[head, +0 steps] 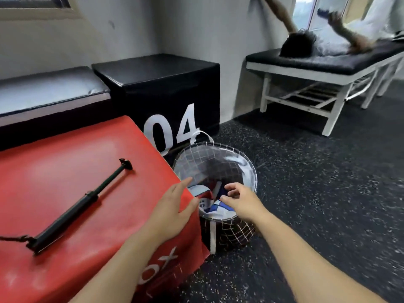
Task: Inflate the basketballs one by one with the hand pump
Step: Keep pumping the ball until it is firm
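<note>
A black hand pump [72, 212] lies on the red padded box [65, 171] with its rod pulled out and a cord at its lower end. To the right of the box a round mesh basket [244, 165] stands on the floor. Inside it lie flattened balls [215, 203] in white, blue and red. My left hand [175, 204] hovers over the box's right corner at the basket's rim, fingers straight, holding nothing. My right hand [239, 199] is over the basket's near rim with fingers loosely curled above the balls; I cannot tell whether it touches them.
A black box [166, 88] marked 04 stands behind the basket, with a low grey-topped bench [50, 88] to its left. At the far right a person [323, 38] lies on a black treatment bed [328, 66] with a white frame. Dark speckled rubber floor [317, 193] spreads to the right.
</note>
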Available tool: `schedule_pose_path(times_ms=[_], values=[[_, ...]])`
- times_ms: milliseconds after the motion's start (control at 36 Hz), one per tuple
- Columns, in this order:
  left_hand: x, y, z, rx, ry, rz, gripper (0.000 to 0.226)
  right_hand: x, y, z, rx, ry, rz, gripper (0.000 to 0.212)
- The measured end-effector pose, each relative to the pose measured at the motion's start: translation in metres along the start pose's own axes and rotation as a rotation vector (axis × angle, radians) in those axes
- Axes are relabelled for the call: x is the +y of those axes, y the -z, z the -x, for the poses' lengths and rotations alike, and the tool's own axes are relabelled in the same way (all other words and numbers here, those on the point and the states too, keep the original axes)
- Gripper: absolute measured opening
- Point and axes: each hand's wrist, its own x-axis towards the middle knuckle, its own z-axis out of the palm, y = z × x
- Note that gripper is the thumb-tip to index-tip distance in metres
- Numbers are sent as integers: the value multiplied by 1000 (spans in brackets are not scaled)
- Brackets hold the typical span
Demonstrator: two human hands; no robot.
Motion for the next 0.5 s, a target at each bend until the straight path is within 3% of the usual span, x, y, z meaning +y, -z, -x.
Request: schedule_pose_path(times_ms=[250, 500], values=[[-22, -34, -58, -15, -60, -40, 60, 35, -19, -62, -74, 31, 143, 40], [-54, -23, -128, -66, -153, -259, 68, 76, -58, -137, -54, 24, 140, 45]])
